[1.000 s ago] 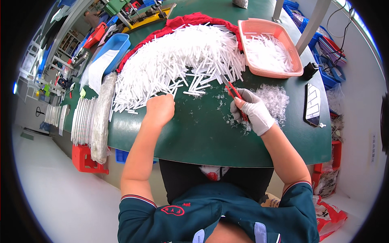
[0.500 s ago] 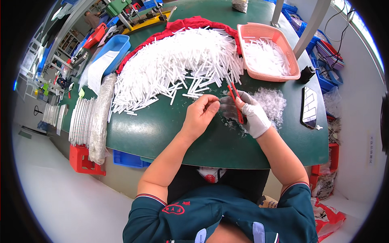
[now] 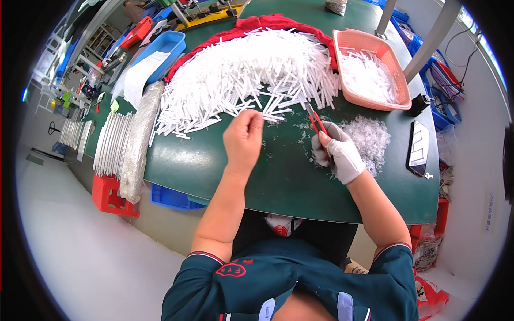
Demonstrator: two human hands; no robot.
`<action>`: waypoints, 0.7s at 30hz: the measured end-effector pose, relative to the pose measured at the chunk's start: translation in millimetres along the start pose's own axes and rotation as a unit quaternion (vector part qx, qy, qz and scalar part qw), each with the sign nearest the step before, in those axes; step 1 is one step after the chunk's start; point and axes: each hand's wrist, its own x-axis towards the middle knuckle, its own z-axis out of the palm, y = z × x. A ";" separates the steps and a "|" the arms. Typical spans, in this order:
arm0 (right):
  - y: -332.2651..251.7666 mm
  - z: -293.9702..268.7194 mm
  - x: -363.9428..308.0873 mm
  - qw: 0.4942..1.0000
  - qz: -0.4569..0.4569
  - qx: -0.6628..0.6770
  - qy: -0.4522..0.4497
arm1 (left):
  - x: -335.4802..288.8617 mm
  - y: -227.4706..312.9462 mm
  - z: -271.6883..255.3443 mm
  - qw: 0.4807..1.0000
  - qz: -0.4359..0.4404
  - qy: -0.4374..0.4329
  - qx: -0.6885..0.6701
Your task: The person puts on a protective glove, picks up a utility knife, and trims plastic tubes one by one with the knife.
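We count one left hand (image 3: 243,140) and one right hand (image 3: 339,152), two altogether; one red-handled tool (image 3: 316,120); one pink basket (image 3: 370,101); one phone (image 3: 418,151); one red cloth (image 3: 276,22); one black block (image 3: 420,105); and one heap of clear scraps (image 3: 367,140). The white tubes (image 3: 257,67) are too many for us to number exactly, surely hundreds, in two main lots.

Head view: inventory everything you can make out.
table: one, green, centre
tubes: uncountable, white, heaped on table
cloth: one, red, behind heap
basket: one, pink, right of heap, holding tubes
scraps: uncountable, clear, nearer than basket
phone: one, dark, table's right side
tray: one, blue, left of cloth
wrapped bundle: one, translucent, table's left edge
stool: one, red, below wrapped bundle
bins: several, blue, beyond table's right edge
tool: one, red-handled, gripped above table
Smaller background things: unclear
left hand: one, bare, at heap's near edge
right hand: one, white glove, holding tool
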 end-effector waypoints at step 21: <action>4.1 24.8 -14.8 0.987 0.002 -0.159 0.023 | 3.9 -46.2 -12.8 0.941 -0.023 -0.053 0.333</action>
